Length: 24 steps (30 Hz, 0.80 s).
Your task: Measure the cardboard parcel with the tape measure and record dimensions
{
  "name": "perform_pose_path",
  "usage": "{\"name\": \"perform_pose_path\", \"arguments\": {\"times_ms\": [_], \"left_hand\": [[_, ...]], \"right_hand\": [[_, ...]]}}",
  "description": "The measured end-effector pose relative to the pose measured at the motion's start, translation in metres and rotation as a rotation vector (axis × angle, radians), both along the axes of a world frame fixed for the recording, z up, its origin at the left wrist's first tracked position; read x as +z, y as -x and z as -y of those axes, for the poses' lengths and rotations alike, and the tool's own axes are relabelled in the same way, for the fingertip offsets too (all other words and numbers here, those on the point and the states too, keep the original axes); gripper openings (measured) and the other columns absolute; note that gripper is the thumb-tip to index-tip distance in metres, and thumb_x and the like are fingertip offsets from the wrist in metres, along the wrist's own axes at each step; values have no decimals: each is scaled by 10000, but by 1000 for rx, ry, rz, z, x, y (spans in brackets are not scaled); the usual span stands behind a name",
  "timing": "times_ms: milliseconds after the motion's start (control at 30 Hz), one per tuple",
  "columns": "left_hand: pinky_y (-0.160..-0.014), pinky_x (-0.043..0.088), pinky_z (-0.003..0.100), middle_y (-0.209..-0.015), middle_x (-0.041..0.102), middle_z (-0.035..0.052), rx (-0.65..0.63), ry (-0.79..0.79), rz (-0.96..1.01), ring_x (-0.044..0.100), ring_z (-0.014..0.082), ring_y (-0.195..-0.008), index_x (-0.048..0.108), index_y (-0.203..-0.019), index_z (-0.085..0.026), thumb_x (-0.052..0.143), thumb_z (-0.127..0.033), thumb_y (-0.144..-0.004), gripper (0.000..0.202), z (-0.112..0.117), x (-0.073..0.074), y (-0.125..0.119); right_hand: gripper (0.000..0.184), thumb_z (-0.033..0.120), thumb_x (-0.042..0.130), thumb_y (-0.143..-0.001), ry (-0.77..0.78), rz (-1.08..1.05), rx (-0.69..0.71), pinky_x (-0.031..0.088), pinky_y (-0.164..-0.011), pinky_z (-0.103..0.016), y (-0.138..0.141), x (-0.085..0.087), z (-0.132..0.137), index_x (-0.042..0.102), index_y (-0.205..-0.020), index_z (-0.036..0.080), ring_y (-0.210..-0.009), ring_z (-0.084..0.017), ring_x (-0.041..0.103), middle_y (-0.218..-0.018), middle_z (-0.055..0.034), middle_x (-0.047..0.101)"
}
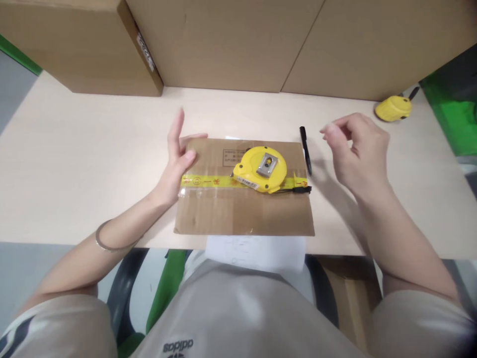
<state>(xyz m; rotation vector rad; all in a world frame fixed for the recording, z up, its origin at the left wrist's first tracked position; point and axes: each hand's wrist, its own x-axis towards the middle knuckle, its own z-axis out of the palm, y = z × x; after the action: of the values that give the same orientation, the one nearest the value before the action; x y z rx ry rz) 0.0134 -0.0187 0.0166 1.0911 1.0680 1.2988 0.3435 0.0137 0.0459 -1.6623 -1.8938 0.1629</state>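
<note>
A flat cardboard box lies in front of me, with yellow tape printed in red across its middle. My left hand is at its far left corner, the thumb on the top face and a finger raised; some fingers are hidden behind the edge. On the box rests a yellow tape measure with a metal belt clip and a black wrist strap. Right of the box, my right hand hovers above the table, fingers curled and thumb near the index finger, with nothing visible in it. A black pen lies between that hand and the box.
White paper sticks out under the box past the table's front edge. Large cardboard boxes line the back of the table, one at the left. A second yellow tape measure sits at the back right.
</note>
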Motion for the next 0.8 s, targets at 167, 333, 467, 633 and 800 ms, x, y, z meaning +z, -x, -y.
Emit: {"name": "perform_pose_path", "arguments": {"times_ms": [167, 333, 467, 633, 800], "left_hand": [[-1348, 184, 464, -1536, 568, 71, -98, -118, -249, 355, 330, -1575, 792, -985, -254, 620, -499, -961, 300, -3, 3, 15], [-1365, 145, 470, -1601, 536, 61, -123, -48, -171, 235, 312, -1652, 771, -977, -260, 616, -562, -950, 340, -3, 1, 17], [-1296, 341, 507, -1520, 622, 66, -118, 23, 13, 459, 341, -1541, 759, -955, -235, 428, -674, -1000, 551, 1, -1, 8], [-1099, 550, 538, -1140, 765, 70, -169, -36, 58, 666, 341, -1317, 733, -1090, -233, 281, -697, -1030, 651, -7, -16, 12], [-965, 619, 521, -1015, 760, 83, -239, -241, -148, 741, 302, -1073, 704, -1160, -227, 307, -627, -1051, 574, -18, -30, 25]], "right_hand": [[721, 801, 381, -979, -46, 114, 459, 507, -995, -551, 56, 29, 23, 704, -1186, 191, -1126, -349, 645, -1195, -149, 702], [575, 563, 868, -781, 160, -32, 537, 593, -861, -457, 83, 33, 42, 555, -1176, 287, -1030, -293, 711, -1168, -65, 730], [585, 375, 856, -845, 124, -252, 648, 621, -797, -357, 92, 37, 37, 439, -1254, 334, -1039, -222, 729, -1268, -30, 668], [482, 316, 679, -989, 47, -98, 852, 574, -908, -342, 129, 54, 20, 426, -1394, 250, -1167, -208, 674, -1458, -56, 580], [436, 229, 589, -1015, 118, 164, 866, 474, -708, -282, 151, 61, 19, 488, -1435, 287, -874, -147, 683, -1385, 8, 672]]}}
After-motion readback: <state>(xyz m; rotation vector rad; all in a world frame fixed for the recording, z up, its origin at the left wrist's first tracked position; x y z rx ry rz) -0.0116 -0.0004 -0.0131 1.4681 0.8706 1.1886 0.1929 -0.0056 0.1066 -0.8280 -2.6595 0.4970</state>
